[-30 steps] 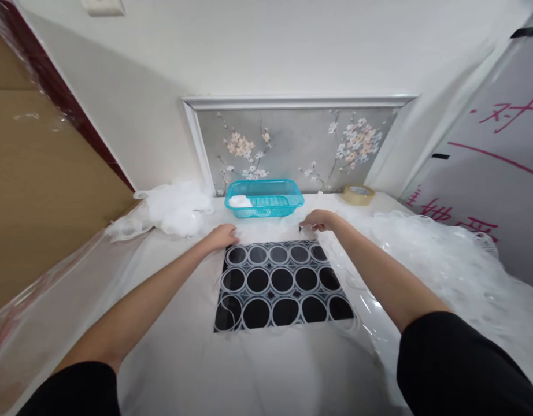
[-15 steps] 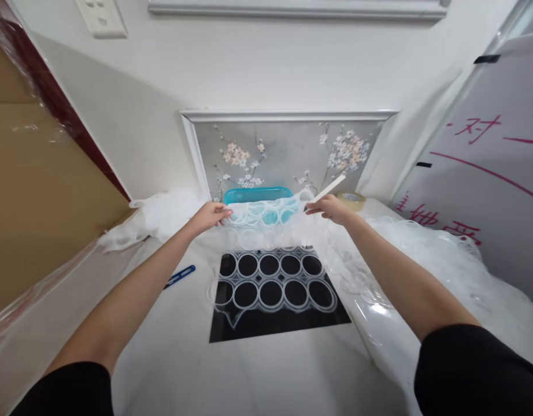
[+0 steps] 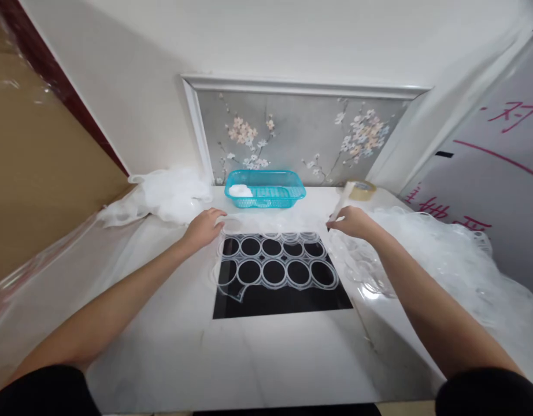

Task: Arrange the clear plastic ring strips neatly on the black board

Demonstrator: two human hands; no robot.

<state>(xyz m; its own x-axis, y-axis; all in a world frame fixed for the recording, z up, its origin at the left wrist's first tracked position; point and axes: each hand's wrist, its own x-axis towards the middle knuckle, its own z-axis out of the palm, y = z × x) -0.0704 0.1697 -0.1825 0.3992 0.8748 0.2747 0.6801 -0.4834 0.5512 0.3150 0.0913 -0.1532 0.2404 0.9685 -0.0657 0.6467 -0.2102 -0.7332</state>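
Note:
A translucent plastic sheet with round holes (image 3: 273,222) stretches low between my hands, along the far edge of a black mat (image 3: 279,300). My left hand (image 3: 204,227) is at its left end, fingers closed about the edge. At the other end, my right hand (image 3: 352,222) grips a slim white stick-like tool (image 3: 341,199) with a dark lower tip. Whether the right fingers also pinch the sheet is unclear. Another translucent ringed sheet (image 3: 261,258) lies flat on the mat, its rows of circles showing against the black.
Behind the mat stands a blue plastic basket (image 3: 266,202) with a white item inside. Translucent ringed plastic is heaped at right (image 3: 431,248), and a white pile (image 3: 166,196) sits at left. A tape roll (image 3: 362,190) rests by the wall; cardboard (image 3: 45,162) borders the left.
Both hands have lowered the holed sheet from in front of the basket towards the mat's far edge, uncovering the basket. The white tool has turned steeper. The camera view has tilted down.

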